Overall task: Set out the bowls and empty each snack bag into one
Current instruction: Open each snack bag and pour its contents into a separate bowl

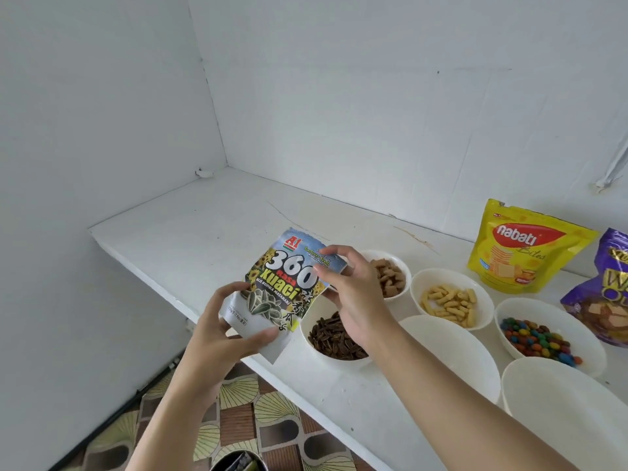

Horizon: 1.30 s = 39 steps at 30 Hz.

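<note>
Both hands hold a sunflower seed bag [283, 287] above the white counter's front edge. My left hand [224, 331] grips its bottom corner and my right hand [353, 297] pinches its upper right edge. Just right of the bag, partly behind my right hand, a white bowl [314, 322] holds dark sunflower seeds. Other white bowls hold brown biscuit pieces [387, 277], yellow puffed sticks [450, 297] and coloured candies [540, 336]. Two bowls [452, 355] [560, 406] stand empty at the front right. A yellow Nabati bag [520, 246] and a purple bag [605, 290] stand at the back right.
The white counter [210, 229] runs into a corner of white walls at the left and back. Patterned floor tiles [244, 423] show below its front edge. A dark round container [238, 462] sits at the bottom edge of the view.
</note>
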Motion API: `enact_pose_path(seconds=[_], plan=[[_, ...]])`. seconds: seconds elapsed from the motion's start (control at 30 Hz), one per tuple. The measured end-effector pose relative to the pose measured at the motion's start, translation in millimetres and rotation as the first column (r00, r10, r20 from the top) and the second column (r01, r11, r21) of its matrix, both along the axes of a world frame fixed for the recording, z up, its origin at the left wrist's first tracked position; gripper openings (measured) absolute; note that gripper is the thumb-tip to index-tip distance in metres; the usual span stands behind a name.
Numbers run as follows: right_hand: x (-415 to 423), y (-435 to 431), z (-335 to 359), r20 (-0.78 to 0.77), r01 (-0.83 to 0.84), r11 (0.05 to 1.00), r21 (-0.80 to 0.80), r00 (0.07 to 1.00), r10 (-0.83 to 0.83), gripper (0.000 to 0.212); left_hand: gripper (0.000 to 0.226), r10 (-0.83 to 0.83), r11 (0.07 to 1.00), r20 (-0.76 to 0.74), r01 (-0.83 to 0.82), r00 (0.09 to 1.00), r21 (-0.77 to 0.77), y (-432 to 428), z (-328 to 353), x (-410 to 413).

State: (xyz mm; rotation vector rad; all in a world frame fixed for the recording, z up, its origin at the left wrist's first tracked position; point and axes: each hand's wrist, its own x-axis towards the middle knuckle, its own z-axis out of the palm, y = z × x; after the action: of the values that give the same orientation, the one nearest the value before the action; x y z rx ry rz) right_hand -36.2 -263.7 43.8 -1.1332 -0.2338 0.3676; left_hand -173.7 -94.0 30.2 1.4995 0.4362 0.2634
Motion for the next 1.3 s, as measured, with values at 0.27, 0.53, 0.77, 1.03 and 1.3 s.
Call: enact_pose_path(seconds=[0.27,0.53,0.77,1.03,1.3], plan=[[-23,61,14,0.123,-0.049,0.996,-0.079,0.991,0.059,0.033,0.038,0.160,0.977,0.004,-0.159,0.987,0.145,24,16,-46],[-55,121,31,0.376,-0.219,0.909,-0.354,0.857,0.352,0.021,0.018,0.201,0.901,-0.005,-0.183,0.980,0.394,75,32,-89],[-92,175,16,0.483,-0.242,0.843,-0.480,0.730,0.484,0.021,0.009,0.357,0.745,0.019,-0.297,0.934,0.597,125,33,-122],[-122,222,-27,0.411,-0.254,0.849,-0.462,0.787,0.459,0.018,0.020,0.381,0.839,0.003,-0.347,0.925,0.419,143,15,-166],[-129,253,-128,0.323,-0.281,0.789,-0.546,0.799,0.508,0.020,0.021,0.436,0.886,-0.117,-0.403,0.893,0.228,149,-72,-171]])
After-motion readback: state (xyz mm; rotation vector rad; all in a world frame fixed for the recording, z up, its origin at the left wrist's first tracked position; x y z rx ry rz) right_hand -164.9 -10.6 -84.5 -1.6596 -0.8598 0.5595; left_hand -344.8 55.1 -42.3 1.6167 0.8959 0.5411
